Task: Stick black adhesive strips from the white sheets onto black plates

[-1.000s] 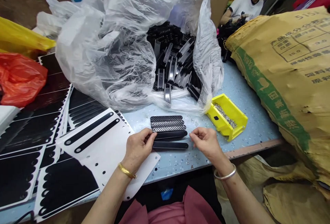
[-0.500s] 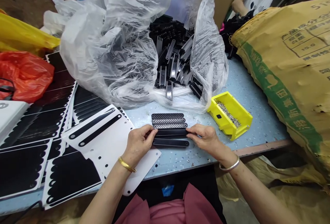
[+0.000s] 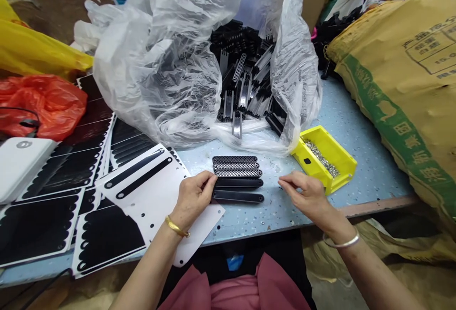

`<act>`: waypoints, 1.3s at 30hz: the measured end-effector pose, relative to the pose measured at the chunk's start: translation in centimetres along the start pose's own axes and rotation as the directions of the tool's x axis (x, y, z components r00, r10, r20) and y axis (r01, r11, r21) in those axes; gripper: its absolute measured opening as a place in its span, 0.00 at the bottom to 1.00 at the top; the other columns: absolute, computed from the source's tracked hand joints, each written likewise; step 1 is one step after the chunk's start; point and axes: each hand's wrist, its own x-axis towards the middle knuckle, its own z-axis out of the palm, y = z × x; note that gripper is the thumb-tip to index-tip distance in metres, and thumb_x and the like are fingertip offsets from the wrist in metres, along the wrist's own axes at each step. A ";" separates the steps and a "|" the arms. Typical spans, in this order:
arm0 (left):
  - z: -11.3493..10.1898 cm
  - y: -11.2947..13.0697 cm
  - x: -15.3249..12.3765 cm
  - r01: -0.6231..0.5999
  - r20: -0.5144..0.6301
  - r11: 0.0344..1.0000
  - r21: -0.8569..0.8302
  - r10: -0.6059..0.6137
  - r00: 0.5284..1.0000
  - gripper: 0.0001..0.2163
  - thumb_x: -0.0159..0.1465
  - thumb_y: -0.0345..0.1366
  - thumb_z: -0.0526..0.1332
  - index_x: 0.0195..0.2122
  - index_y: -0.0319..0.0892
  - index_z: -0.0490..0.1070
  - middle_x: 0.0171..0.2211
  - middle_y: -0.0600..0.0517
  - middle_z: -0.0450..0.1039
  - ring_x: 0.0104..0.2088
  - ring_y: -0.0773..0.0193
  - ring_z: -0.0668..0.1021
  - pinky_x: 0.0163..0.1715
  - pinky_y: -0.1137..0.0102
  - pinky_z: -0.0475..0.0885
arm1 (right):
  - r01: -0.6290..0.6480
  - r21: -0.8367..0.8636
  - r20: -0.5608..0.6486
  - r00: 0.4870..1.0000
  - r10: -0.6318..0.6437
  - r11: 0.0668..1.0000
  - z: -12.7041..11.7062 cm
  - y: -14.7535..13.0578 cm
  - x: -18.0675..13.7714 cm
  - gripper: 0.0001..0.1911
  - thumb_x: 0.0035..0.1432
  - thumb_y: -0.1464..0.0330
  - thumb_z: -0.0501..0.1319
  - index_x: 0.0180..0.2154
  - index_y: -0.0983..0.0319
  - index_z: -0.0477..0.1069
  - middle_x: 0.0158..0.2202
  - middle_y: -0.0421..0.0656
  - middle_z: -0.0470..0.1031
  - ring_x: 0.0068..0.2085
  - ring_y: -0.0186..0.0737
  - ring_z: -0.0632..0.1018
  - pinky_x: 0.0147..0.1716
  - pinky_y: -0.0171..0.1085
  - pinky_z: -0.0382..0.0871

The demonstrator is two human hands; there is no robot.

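A row of slim black plastic bars lies in front of me. Those at the back (image 3: 238,166) show a mesh pattern, and two smooth ones, a bar (image 3: 239,183) and a nearer bar (image 3: 238,197), lie closest. My left hand (image 3: 195,195) pinches the left end of the farther smooth bar between thumb and forefinger. To the right of the row, my right hand (image 3: 304,197) is apart from the bars, its thumb and fingertips pressed together. A tiny dark speck shows at those fingertips, too small to name.
Behind the bars, a clear plastic bag (image 3: 153,77) lies open on many black parts (image 3: 244,86). A yellow bin (image 3: 329,184) of small metal pieces stands right, beside a large yellow sack (image 3: 402,86). Black sticker sheets (image 3: 107,238) and a white sheet (image 3: 167,196) spread left.
My right hand has let go of the right end of the smooth bar and moved right. My left hand stays at the left end. The view has shifted slightly.
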 end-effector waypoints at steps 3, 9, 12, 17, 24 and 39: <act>-0.5 0.5 -0.4 -0.031 -0.059 0.999 0.028 0.033 0.998 0.13 0.66 0.42 0.55 0.29 0.42 0.74 0.19 0.55 0.71 0.21 0.68 0.73 0.23 0.74 0.66 | 0.015 -0.203 -0.072 0.997 -0.030 0.979 -0.5 1.9 -2.4 0.12 0.64 0.68 0.57 0.34 0.64 0.78 0.26 0.46 0.75 0.28 0.41 0.76 0.28 0.37 0.69; -3.1 2.1 -1.1 -0.121 -0.225 0.974 0.192 0.163 0.960 0.08 0.62 0.39 0.60 0.32 0.41 0.75 0.27 0.52 0.78 0.27 0.67 0.77 0.18 0.77 0.66 | 0.086 -0.446 -0.067 0.989 -0.129 0.891 0.1 3.1 -4.2 0.15 0.64 0.71 0.56 0.27 0.63 0.77 0.26 0.48 0.73 0.28 0.42 0.72 0.29 0.38 0.63; -4.8 2.4 -1.7 -0.102 -0.254 0.969 0.226 0.160 0.954 0.08 0.62 0.38 0.59 0.31 0.41 0.75 0.26 0.53 0.77 0.27 0.67 0.76 0.24 0.76 0.70 | 0.123 -0.433 -0.083 0.981 -0.176 0.893 0.3 2.7 -4.0 0.17 0.64 0.72 0.55 0.25 0.62 0.77 0.25 0.47 0.72 0.27 0.40 0.70 0.28 0.38 0.62; -5.1 0.6 -2.7 -0.070 -0.204 0.976 0.207 0.113 0.972 0.07 0.61 0.37 0.59 0.34 0.42 0.76 0.31 0.51 0.80 0.30 0.64 0.79 0.22 0.76 0.69 | 0.126 -0.277 -0.100 0.982 -0.159 0.953 0.5 3.2 -4.1 0.13 0.64 0.68 0.58 0.32 0.62 0.79 0.26 0.46 0.73 0.29 0.41 0.73 0.30 0.38 0.65; -5.7 -1.4 -0.5 0.016 0.104 1.000 0.026 -0.019 0.994 0.11 0.62 0.41 0.59 0.32 0.40 0.76 0.27 0.50 0.79 0.28 0.62 0.80 0.27 0.72 0.73 | 0.088 -0.224 -0.095 0.989 -0.112 0.971 1.4 3.5 -3.4 0.16 0.63 0.71 0.55 0.22 0.61 0.69 0.22 0.45 0.70 0.26 0.40 0.72 0.27 0.38 0.64; 3.4 5.7 2.4 -0.683 0.319 0.563 0.466 0.613 0.723 0.06 0.63 0.36 0.61 0.32 0.41 0.75 0.27 0.49 0.71 0.30 0.58 0.72 0.33 0.61 0.61 | -0.051 0.124 -0.010 0.999 0.053 0.991 -0.1 -3.2 -0.3 0.10 0.62 0.74 0.54 0.30 0.61 0.70 0.24 0.41 0.71 0.25 0.35 0.72 0.25 0.34 0.65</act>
